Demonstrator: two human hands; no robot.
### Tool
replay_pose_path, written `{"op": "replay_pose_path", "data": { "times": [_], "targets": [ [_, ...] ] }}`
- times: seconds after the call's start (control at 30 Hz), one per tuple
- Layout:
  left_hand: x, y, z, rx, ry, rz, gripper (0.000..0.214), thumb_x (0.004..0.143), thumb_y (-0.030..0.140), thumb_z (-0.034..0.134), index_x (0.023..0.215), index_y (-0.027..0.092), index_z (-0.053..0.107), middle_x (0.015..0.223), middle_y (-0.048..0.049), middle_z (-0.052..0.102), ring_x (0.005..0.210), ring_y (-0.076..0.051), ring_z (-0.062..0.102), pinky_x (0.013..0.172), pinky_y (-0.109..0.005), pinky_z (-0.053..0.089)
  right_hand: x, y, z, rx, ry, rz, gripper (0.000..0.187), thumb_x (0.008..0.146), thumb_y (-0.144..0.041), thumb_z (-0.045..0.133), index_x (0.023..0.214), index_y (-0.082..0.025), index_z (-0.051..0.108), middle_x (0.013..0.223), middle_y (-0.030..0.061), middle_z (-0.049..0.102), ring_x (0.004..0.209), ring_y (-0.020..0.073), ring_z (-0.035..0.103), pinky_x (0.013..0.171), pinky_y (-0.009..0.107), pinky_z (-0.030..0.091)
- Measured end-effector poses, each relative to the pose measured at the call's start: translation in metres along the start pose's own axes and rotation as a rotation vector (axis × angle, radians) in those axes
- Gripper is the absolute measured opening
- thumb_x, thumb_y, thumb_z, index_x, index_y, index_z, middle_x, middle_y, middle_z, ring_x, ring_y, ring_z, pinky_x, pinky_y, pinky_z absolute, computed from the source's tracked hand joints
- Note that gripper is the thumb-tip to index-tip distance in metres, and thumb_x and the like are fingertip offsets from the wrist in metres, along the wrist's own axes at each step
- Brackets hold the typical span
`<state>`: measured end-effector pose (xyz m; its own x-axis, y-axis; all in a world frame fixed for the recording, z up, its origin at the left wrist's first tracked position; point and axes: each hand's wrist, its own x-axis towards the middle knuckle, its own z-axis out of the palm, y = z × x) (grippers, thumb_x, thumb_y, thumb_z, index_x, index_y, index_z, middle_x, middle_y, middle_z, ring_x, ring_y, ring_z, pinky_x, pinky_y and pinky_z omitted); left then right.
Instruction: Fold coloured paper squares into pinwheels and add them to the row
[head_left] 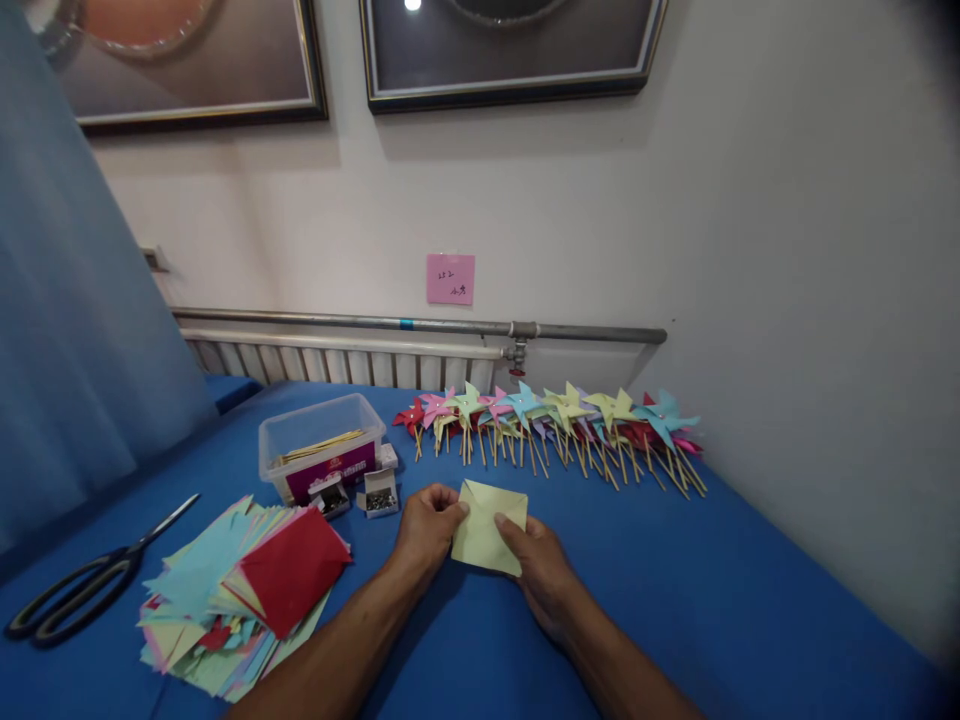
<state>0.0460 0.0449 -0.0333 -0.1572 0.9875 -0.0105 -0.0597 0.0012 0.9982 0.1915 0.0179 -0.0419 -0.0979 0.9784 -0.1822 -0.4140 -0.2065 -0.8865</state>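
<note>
A square of pale yellow paper (486, 535) is held up above the blue table, with short diagonal lines running in from its corners. My left hand (429, 522) pinches its left edge between thumb and fingers. On the right side, my right hand (534, 560) grips the same sheet, thumb on the front and fingers behind it. To the left lies a heap of coloured paper squares (206, 560), with a red square (294, 570) on top. Small open boxes of metal pins (380, 497) stand just beyond my left hand.
A clear plastic tub (274, 455) holds thin wooden sticks (321, 447). Black-handled scissors (97, 585) lie at the far left. Finished paper pinwheels (566, 405) on sticks line the back of the table (675, 590). Behind are a radiator (337, 362) and a pipe (450, 325).
</note>
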Motion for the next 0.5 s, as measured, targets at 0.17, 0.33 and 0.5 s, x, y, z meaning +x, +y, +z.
{"op": "replay_pose_path", "data": {
  "times": [0.17,0.33,0.5],
  "targets": [
    [-0.0022,-0.0015,0.0003,0.082,0.008,0.072,0.018,0.061,0.028,0.072,0.06,0.017,0.059,0.054,0.0039,0.053,0.05,-0.009,0.044,0.05,-0.021,0.034,0.0011,0.0031,0.0004,0.008,0.026,-0.03,0.037,0.071,-0.035,0.079,0.1,-0.014,0.071,0.089,0.0109,0.08,0.084,0.0297,0.075,0.07,0.038,0.059],
    [-0.0055,-0.0034,0.0009,0.164,-0.011,0.145,0.014,0.066,0.026,0.068,0.062,0.017,0.059,0.055,0.0036,0.054,0.053,-0.011,0.046,0.052,-0.022,0.035,0.001,0.0039,0.0002,0.001,0.06,-0.044,0.037,0.066,-0.033,0.083,0.096,-0.014,0.072,0.084,0.0096,0.079,0.077,0.0289,0.075,0.072,0.039,0.058],
    [-0.0068,-0.0064,0.0019,0.236,-0.015,0.158,0.011,0.07,0.025,0.065,0.065,0.018,0.058,0.057,0.0038,0.054,0.055,-0.011,0.047,0.053,-0.022,0.035,-0.0011,0.0024,0.0011,-0.023,0.114,-0.015,0.037,0.064,-0.034,0.082,0.094,-0.016,0.071,0.08,0.0079,0.079,0.073,0.028,0.074,0.065,0.036,0.057]
  ]
}}
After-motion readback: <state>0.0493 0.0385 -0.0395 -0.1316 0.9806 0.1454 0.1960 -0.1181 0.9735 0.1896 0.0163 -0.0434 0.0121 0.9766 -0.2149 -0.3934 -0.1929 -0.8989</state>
